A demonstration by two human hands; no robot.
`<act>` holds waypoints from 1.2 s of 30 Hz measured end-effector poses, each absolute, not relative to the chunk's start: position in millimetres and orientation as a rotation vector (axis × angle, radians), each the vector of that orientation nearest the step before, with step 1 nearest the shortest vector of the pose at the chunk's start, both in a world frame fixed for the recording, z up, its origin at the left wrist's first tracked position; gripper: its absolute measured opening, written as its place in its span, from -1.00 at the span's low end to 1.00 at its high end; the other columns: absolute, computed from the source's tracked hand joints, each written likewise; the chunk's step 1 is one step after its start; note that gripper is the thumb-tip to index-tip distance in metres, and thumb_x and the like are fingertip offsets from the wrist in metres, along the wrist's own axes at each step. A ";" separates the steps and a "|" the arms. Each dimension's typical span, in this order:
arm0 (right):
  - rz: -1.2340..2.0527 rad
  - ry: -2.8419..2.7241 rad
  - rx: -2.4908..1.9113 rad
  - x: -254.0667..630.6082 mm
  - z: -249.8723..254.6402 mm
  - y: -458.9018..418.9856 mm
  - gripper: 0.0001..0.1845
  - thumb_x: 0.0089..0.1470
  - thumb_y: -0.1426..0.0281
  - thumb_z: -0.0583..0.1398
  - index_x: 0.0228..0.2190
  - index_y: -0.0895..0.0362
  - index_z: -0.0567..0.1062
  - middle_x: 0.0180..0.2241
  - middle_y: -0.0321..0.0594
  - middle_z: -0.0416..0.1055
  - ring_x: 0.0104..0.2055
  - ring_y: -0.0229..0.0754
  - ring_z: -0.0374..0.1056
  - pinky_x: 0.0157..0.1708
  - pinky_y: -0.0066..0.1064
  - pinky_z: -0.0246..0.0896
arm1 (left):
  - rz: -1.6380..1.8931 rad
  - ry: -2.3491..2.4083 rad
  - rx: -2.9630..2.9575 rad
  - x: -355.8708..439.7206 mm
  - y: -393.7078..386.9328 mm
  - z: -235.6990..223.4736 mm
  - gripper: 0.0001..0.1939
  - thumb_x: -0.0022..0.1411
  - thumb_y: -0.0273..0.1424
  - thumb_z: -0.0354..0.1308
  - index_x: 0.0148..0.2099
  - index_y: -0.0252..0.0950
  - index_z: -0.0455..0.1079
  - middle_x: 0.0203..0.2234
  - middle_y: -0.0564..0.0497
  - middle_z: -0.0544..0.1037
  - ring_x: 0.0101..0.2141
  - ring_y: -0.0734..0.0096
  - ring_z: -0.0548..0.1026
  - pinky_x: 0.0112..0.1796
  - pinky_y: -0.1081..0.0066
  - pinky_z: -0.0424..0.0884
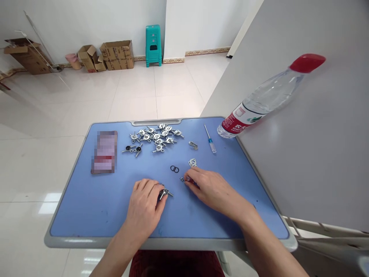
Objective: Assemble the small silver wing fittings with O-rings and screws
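My left hand (146, 204) is closed around a small metal fitting (165, 192) with short pipe-like arms, held low over the blue table. To its right, my right hand (209, 188) rests on the tabletop with fingers curled and bent together. Tiny screws (182, 179) lie at its fingertips, and a small reddish thing (189, 179) shows partly under the fingers. Just beyond are two black O-rings (174, 169) and flat metal plates (192, 162). Farther back sits a small metal lever-like piece (193, 145).
Several similar metal fittings (157, 136) are grouped at the back; two with black centres (138, 149) lie nearby. A blurred phone (104, 152) is at left, a screwdriver (211, 142) at right. A red-capped bottle (253, 104) stands at the back right corner beside a grey panel (311, 146).
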State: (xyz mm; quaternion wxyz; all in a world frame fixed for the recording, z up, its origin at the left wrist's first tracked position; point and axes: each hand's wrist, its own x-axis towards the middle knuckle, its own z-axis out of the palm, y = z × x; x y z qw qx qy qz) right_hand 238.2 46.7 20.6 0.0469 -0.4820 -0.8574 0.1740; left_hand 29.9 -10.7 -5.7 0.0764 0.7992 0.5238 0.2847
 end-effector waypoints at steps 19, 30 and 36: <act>0.994 -2.249 -1.131 208.3 19.5 32.9 -0.84 0.17 0.51 0.12 -0.38 0.09 0.48 -0.40 -0.28 0.48 -0.42 -0.28 0.38 -0.42 -0.49 0.25 | 0.841 1.579 2.401 29.9 -12.4 -8.6 -0.94 0.30 -0.51 0.06 -0.22 -0.30 0.34 -0.32 -0.03 0.51 -0.27 0.25 0.42 -0.27 0.25 0.32; 0.926 -2.392 -1.089 203.1 14.5 34.4 -0.82 0.19 0.55 0.09 -0.37 0.11 0.46 -0.38 -0.24 0.46 -0.40 -0.25 0.37 -0.40 -0.46 0.24 | 0.816 1.590 2.422 29.7 -13.3 -7.9 -0.94 0.29 -0.52 0.06 -0.25 -0.30 0.35 -0.35 -0.02 0.50 -0.30 0.26 0.39 -0.29 0.26 0.32; 1.012 -2.385 -1.105 202.3 14.4 40.3 -0.85 0.14 0.56 0.15 -0.42 0.12 0.45 -0.42 -0.28 0.44 -0.41 -0.26 0.35 -0.39 -0.46 0.21 | 0.793 1.590 2.405 29.6 -14.0 -7.0 -0.94 0.30 -0.52 0.06 -0.24 -0.30 0.35 -0.32 -0.03 0.50 -0.28 0.25 0.39 -0.28 0.25 0.32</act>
